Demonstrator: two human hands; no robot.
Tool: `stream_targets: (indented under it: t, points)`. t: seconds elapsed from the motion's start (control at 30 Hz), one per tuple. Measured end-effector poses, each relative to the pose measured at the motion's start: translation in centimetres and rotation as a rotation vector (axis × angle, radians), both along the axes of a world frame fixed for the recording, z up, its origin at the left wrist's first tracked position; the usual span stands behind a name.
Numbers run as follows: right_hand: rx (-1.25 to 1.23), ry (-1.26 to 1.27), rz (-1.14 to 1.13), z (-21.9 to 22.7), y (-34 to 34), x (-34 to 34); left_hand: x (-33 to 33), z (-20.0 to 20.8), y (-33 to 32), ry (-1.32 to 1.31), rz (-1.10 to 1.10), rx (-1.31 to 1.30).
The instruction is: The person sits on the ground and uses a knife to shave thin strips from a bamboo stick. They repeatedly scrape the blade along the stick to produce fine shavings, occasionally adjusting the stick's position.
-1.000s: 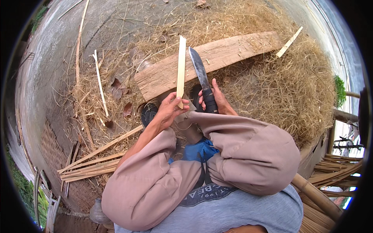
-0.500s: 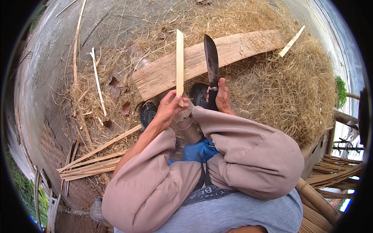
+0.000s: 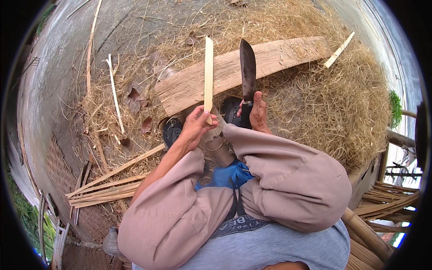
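Observation:
My left hand (image 3: 198,123) pinches the lower end of a pale bamboo strip (image 3: 209,74), which points away from me. To its right, my right hand (image 3: 258,114) is wrapped round the black handle of a broad-bladed machete (image 3: 248,69). The dark blade stands pointing away from me, roughly parallel to the strip and apart from it. Both tools overlap the view of a long wooden board (image 3: 193,90) that lies slantwise beyond my feet. Part of the machete handle is hidden by my fingers.
Curly shavings (image 3: 328,108) cover the ground round the board. Several split strips (image 3: 108,191) lie by my left knee, and a loose pale piece (image 3: 339,50) rests at the board's far right end. A bamboo pole (image 3: 369,234) and bundled strips (image 3: 387,202) are at my right.
The machete blade has shifted very slightly to the right, and the strip has turned a little in my left hand. Both grips are the same.

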State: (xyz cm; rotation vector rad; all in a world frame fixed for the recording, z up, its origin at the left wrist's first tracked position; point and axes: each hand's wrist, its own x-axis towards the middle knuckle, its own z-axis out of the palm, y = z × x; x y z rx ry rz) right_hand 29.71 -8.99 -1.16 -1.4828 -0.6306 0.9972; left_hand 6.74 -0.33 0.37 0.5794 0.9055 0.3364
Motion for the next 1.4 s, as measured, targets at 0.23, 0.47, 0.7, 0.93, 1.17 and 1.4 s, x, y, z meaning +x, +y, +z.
stream_targets:
  t: [0.23, 0.47, 0.7, 0.93, 1.17, 1.4]
  points:
    - [-0.017, -0.038, 0.020, 0.43, -0.08, -0.08, 0.20, 0.33, -0.05, 0.010, 0.005, 0.004]
    - [-0.016, -0.012, 0.015, -0.15, -0.09, -0.19, 0.09, 0.32, -0.08, 0.012, 0.018, 0.005]
    - [-0.018, -0.034, 0.025, 0.22, -0.12, -0.29, 0.06, -0.06, -0.01, -0.003, 0.006, -0.009]
    - [-0.053, -0.032, 0.031, 0.41, -0.19, -0.64, 0.04, 0.06, -0.14, -0.016, 0.021, -0.005]
    - [-0.062, 0.011, 0.023, -0.08, -0.18, -0.51, 0.26, 0.41, -0.03, -0.001, 0.015, -0.010]
    - [-0.036, 0.016, 0.024, -0.33, -0.30, -0.53, 0.13, -0.04, 0.01, -0.016, 0.011, -0.026]
